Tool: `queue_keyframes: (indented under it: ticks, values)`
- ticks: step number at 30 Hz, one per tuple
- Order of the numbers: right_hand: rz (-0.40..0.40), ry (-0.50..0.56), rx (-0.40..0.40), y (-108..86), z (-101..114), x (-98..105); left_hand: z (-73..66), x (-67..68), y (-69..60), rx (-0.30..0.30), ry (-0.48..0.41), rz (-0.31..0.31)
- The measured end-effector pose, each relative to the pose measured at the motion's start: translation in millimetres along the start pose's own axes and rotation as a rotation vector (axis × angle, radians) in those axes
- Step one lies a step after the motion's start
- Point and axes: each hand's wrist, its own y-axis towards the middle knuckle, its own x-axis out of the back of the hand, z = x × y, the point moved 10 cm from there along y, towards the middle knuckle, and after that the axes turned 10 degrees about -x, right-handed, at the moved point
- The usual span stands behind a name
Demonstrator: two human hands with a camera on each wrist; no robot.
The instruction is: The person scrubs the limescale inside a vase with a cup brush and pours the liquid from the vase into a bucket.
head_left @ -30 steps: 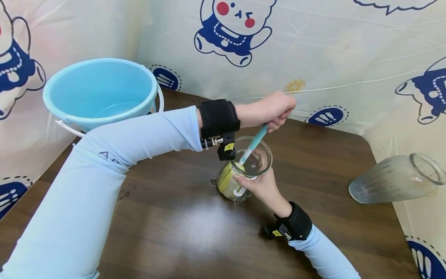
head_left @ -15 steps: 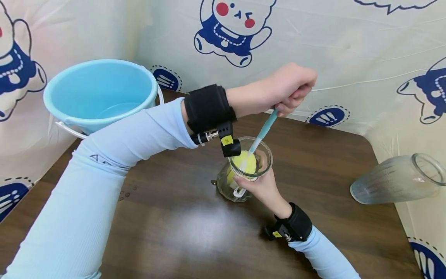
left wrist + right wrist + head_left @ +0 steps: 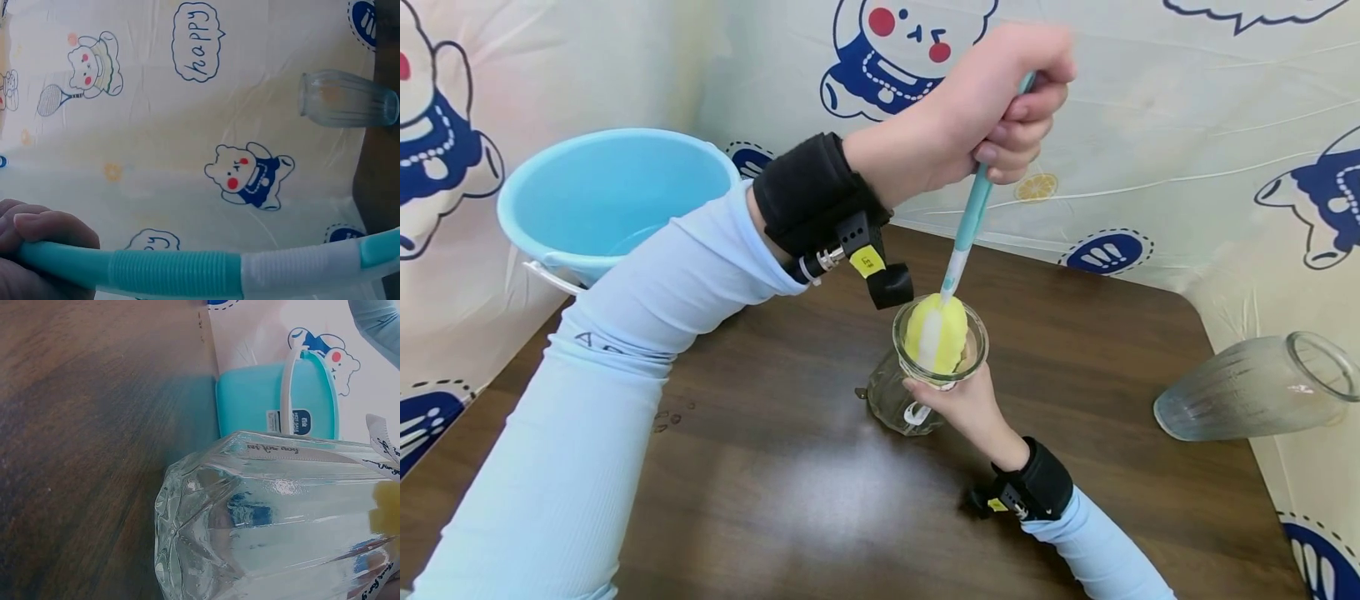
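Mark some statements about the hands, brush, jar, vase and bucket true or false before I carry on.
1. The left hand grips the brush. True.
2. The right hand is empty. False: the right hand holds the jar.
3. The yellow head is at the jar's mouth. True.
4. The vase touches the jar. False: the vase stands apart from it.
5. The bucket is on the person's right. False: the bucket is on the left.
6. A printed ribbon is on the jar. True.
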Motion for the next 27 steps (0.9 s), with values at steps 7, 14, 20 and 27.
queue_keyframes:
  ticks: [7, 14, 20, 27]
  values:
    - [-0.014, 0.004, -0.029, -0.9, -2.5, 0.3, -4.9, 9.5, -33.1, -0.027, -0.161, -0.136]
    - [-0.045, -0.003, -0.057, -0.9, -1.1, 2.2, 19.1, 15.1, -45.1, 0.004, -0.186, -0.159]
    - [-0.045, -0.059, -0.058, 1.3, 3.4, -0.6, 55.3, 11.6, -57.0, 0.108, -0.17, -0.142]
    - [-0.041, -0.074, -0.057, 2.0, 4.3, -2.2, 85.2, 9.8, -71.9, 0.22, -0.116, -0.116]
